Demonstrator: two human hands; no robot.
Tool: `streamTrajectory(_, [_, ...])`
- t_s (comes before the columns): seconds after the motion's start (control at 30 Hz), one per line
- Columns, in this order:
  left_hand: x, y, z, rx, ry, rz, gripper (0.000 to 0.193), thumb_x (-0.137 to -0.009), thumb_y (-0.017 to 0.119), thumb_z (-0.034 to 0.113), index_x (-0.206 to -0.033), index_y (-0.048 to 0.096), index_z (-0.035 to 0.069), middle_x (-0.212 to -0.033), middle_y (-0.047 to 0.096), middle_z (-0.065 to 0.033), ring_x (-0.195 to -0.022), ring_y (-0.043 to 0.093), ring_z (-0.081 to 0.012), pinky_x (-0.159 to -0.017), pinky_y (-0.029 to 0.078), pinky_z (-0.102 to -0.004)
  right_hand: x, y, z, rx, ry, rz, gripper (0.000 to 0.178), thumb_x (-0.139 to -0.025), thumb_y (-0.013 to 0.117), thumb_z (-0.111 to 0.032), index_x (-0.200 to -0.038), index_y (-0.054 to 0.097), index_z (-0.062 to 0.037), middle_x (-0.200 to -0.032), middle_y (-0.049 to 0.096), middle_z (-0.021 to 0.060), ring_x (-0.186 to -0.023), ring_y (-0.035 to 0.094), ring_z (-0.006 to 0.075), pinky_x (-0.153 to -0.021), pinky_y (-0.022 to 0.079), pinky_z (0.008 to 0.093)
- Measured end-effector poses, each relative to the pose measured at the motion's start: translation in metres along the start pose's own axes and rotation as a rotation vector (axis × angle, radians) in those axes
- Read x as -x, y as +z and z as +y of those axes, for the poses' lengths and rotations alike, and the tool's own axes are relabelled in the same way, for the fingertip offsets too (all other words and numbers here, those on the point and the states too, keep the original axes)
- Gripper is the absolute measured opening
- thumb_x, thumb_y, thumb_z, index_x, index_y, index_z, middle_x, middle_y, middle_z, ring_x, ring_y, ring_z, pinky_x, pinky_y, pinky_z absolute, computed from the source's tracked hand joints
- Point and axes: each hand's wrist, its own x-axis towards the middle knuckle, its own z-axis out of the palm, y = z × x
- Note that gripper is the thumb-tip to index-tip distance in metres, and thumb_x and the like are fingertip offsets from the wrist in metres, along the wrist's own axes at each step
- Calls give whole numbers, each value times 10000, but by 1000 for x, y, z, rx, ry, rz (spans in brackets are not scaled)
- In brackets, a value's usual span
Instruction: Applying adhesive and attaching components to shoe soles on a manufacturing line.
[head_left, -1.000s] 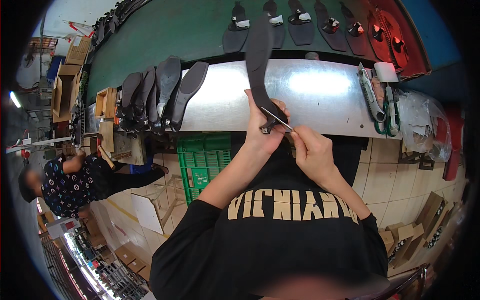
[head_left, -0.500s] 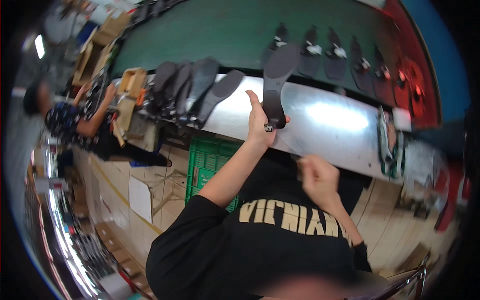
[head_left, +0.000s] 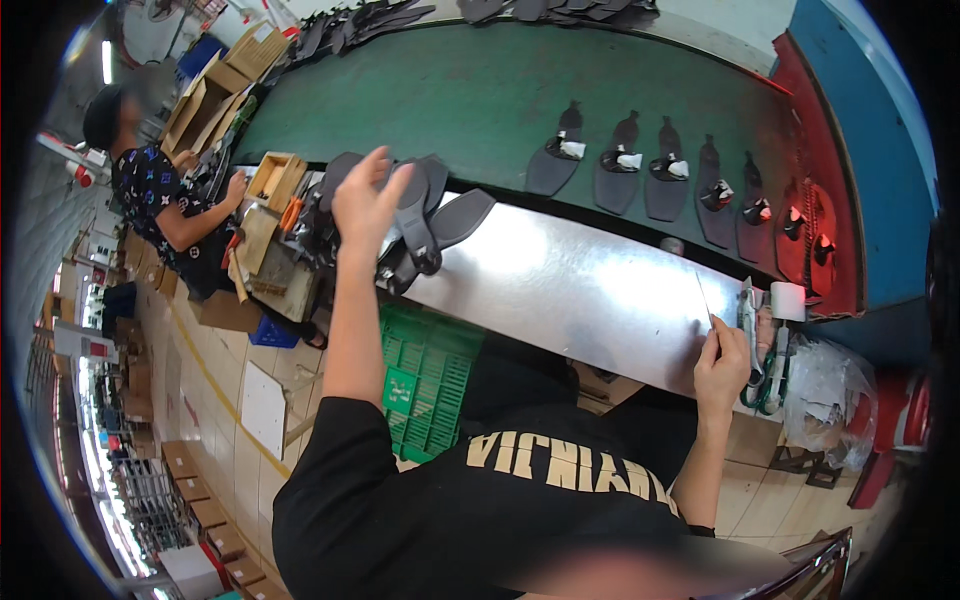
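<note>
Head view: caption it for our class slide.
Open left hand by dark sandal soles; right hand grips a thin rod.

Black shirt (head_left: 420, 510), elbow-length sleeves (head_left: 345, 440), large cream block lettering (head_left: 545, 460) across front; forearms (head_left: 355, 325) bare.

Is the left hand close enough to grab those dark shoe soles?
Probably yes: the left hand looks open and empty, right by the dark shoe soles, and nothing seems to block its way.

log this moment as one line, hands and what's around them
left hand: open, by dark sole pile | right hand: holding thin tool, near metal ledge's right end | green surface: row of strapped soles
</note>
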Motion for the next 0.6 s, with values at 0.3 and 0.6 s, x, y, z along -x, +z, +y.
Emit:
streamTrajectory(0.3, [-22,245,31,-68,170,-263,587,-885,646,464,-1380,539,165,-1403,517,-204,-1308,474,-401,-1072,362,-517,-7,9,28,158,-37,39,309,-847,625,-49,-1152,663,-84,-943,621,119,-910,573,322,-838,457,418])
streamTrajectory(0.6, [2,239,48,212,249,-136,279,-765,760,176,-997,648,69,-1105,595,-136,-1002,601,-338,-862,488,-409,-5,-9,-12,55,-99,224,359,-789,646,28,-1142,669,-32,-1147,572,176,-1024,531,345,-887,436,417])
